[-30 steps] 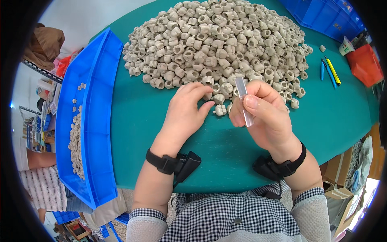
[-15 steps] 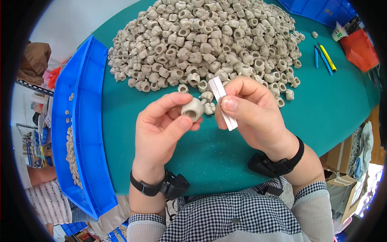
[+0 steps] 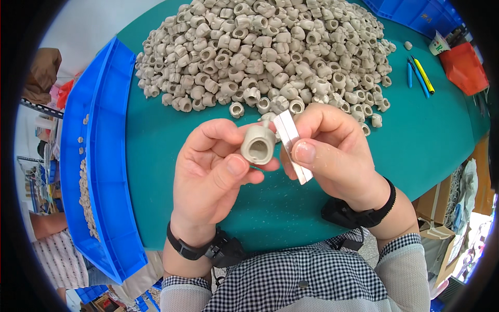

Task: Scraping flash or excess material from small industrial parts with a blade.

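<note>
My left hand (image 3: 205,179) pinches a small grey hollow piece (image 3: 263,133), shaped like a tiny cup with a round opening, between thumb and fingers. The opening faces toward me, and a thin nub on its far side points at the strip. A narrow white strip (image 3: 289,141) with a lengthwise groove is gripped in my right hand (image 3: 338,161), thumb on top and fingers beneath. Strip and piece are very close; whether they touch I cannot tell. Just beyond both hands lies a large heap of similar grey pieces (image 3: 249,57).
The table has a green top (image 3: 171,208) with pale specks. Along the left edge stands a long blue bin (image 3: 112,171), with another blue bin (image 3: 410,15) at the far right. Pens (image 3: 422,75), a red bag (image 3: 463,67) and a paper cup (image 3: 438,43) lie nearby. Another person's arm (image 3: 49,225) shows at left.
The grey piece has turned so its opening faces me more fully, and it has moved slightly right. The white strip has shifted a little right and nearer to me.
</note>
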`<state>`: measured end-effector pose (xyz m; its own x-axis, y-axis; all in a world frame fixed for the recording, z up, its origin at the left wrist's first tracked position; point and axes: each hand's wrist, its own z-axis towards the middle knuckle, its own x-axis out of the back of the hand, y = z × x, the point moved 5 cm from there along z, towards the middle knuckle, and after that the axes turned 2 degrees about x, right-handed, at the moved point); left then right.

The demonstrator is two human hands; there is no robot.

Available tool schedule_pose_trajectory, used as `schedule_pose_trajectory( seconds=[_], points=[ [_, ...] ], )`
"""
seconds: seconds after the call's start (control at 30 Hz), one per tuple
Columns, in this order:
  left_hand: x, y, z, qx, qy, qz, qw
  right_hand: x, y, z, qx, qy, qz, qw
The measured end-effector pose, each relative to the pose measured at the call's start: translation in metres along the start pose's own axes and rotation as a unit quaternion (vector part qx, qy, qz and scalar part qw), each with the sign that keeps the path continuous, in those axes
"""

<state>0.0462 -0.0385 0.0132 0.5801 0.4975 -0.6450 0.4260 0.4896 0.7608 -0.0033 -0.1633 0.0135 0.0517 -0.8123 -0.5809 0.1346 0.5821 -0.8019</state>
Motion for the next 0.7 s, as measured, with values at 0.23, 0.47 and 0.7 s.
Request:
schedule_pose_trajectory(
  seconds=[0.23, 0.47, 0.7],
  points=[
    [-0.0022, -0.0026, 0.0015, 0.000, -0.010, 0.012, 1.000, -0.0026, -0.0007, -0.0012, 0.007, -0.015, -0.012, 1.000],
    [-0.0016, -0.0032, -0.0003, -0.037, 0.030, 0.034, 0.998, -0.0064, -0.0031, -0.0048, 0.052, -0.003, -0.085, 0.995],
    [-0.0029, -0.0006, -0.0002, -0.076, 0.037, 0.049, 0.995, -0.0044, -0.0017, -0.0049, 0.061, -0.019, -0.121, 0.991]
  ],
)
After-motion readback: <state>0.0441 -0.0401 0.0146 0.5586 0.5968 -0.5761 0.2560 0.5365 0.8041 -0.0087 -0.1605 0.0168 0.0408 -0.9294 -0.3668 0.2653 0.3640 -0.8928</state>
